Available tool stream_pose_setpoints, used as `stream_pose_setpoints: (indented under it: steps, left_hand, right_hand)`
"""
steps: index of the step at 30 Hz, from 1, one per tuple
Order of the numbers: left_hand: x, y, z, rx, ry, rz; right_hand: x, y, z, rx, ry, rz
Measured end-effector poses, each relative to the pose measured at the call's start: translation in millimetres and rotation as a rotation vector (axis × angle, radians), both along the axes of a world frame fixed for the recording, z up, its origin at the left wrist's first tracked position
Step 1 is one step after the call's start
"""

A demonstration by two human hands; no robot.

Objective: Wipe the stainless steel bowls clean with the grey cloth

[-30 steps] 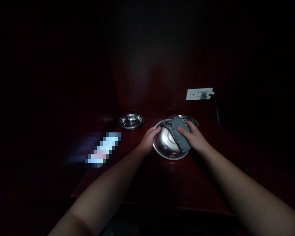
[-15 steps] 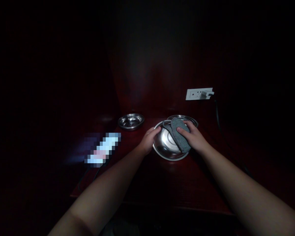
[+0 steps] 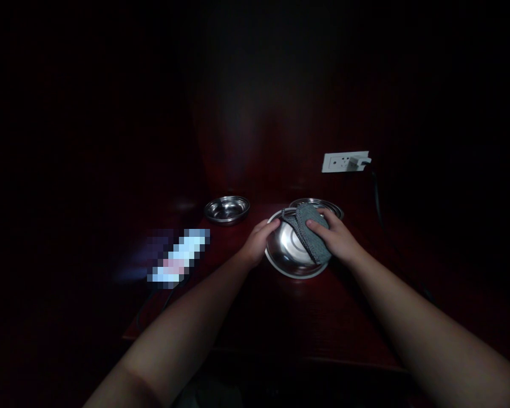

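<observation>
A shiny steel bowl (image 3: 287,255) is tilted toward me above the dark red table. My left hand (image 3: 257,242) grips its left rim, thumb over the edge and the other fingers hidden behind. Folded over the bowl's right side is a grey cloth (image 3: 314,235) with a speckled border. My right hand (image 3: 334,233) is closed on this cloth, pressing it against the rim and inner wall. Behind the bowl, partly covered by it and the right hand, lies another steel dish (image 3: 317,202).
A shallow steel dish (image 3: 226,211) sits at the back left of the table (image 3: 280,323). Left of my forearm is a bright, pixelated phone-like screen (image 3: 181,258) with a cable. A wall socket (image 3: 344,162) holds a plug, and a dark cord hangs beside it.
Almost nothing differs. Both hands, the cloth and the bowl keep the same hold and tilt; the whole view has shifted very slightly.
</observation>
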State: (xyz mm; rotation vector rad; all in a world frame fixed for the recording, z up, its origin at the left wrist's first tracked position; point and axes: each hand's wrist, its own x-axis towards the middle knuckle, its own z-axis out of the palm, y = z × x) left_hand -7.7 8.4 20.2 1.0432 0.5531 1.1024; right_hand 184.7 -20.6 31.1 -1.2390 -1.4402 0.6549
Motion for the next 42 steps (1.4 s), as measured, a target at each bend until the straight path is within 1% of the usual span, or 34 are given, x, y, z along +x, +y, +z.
stream_pose_setpoints:
  steps: [7, 14, 19, 21, 24, 27, 30, 34, 38, 42]
  left_hand:
    - [0, -1, 0.9, -0.013, -0.007, 0.006]
    - [0, -2, 0.9, -0.012, -0.010, 0.006]
    - [2, -4, -0.6, -0.037, -0.064, 0.001]
    - [3, -6, 0.8, -0.058, -0.093, -0.025]
    - [4, -11, 5.4, -0.093, -0.146, -0.105]
    - [4, -14, 10.2, -0.101, -0.212, -0.136]
    - [4, -15, 11.9, -0.092, -0.274, -0.119]
    - [5, -16, 8.3, -0.064, -0.258, -0.120]
    - [5, -17, 3.2, 0.039, -0.179, -0.039]
    - [4, -18, 2.6, 0.070, -0.140, -0.045]
  right_hand:
    - [0, -1, 0.3, 0.022, -0.011, 0.001]
    - [1, -1, 1.2, 0.009, -0.022, 0.016]
    - [-1, -2, 2.1, -0.003, 0.043, 0.016]
    - [-2, -3, 3.5, -0.013, 0.088, 0.013]
    - [-2, -3, 6.1, -0.001, 0.113, -0.015]
    - [-1, -3, 8.2, 0.032, 0.123, -0.083]
    - [-1, -1, 8.2, 0.044, 0.188, -0.152]
    - [-1, 0, 6.5, -0.004, 0.262, -0.155]
    - [-2, 0, 6.6, 0.017, 0.242, -0.176]
    - [-1, -1, 7.9, 0.041, 0.194, -0.205]
